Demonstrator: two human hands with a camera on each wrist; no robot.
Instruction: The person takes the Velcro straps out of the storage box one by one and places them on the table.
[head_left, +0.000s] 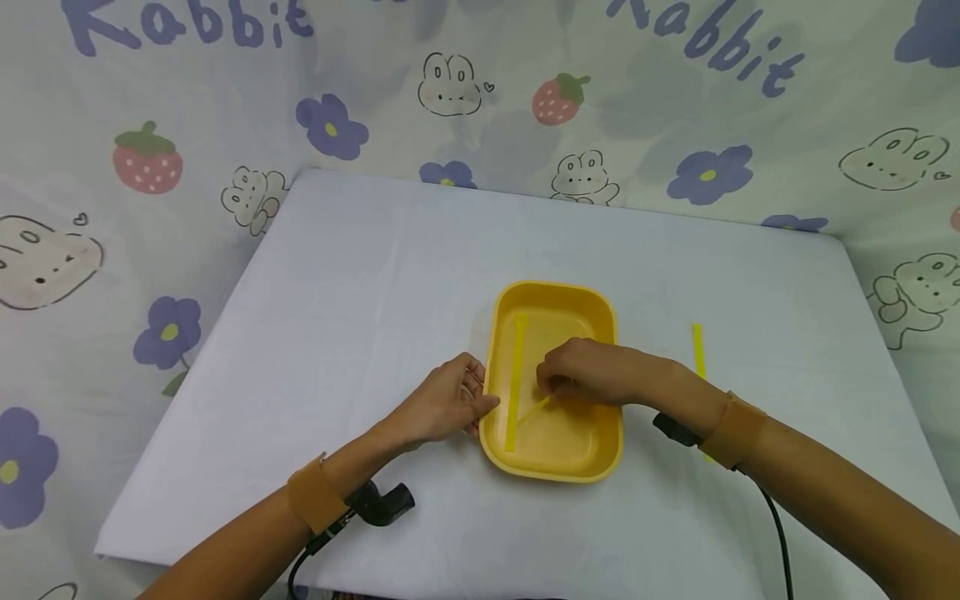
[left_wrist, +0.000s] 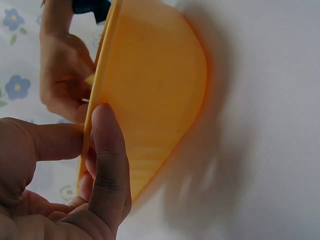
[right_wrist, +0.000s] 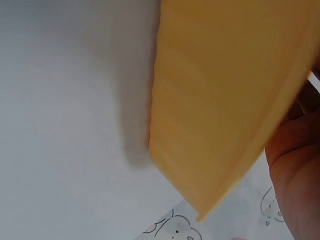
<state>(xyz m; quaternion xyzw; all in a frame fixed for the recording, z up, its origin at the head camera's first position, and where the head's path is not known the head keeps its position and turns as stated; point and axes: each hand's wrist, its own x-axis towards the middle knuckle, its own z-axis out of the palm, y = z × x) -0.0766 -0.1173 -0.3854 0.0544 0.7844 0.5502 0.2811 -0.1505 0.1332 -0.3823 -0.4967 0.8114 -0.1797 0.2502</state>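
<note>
A tan left wristband (head_left: 317, 495) and matching right wristband (head_left: 737, 432) are worn. Beside the left wristband, a rounded black camera (head_left: 386, 505) is mounted (with a black cable (head_left: 322, 538) attached).

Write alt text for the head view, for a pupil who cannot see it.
A person's right hand pinches a yellow strip inside a yellow tray on a white table, while the left hand grips the tray's left side. Another strip lies in the tray; a third, partly hidden by the right forearm, lies on the table.
</note>
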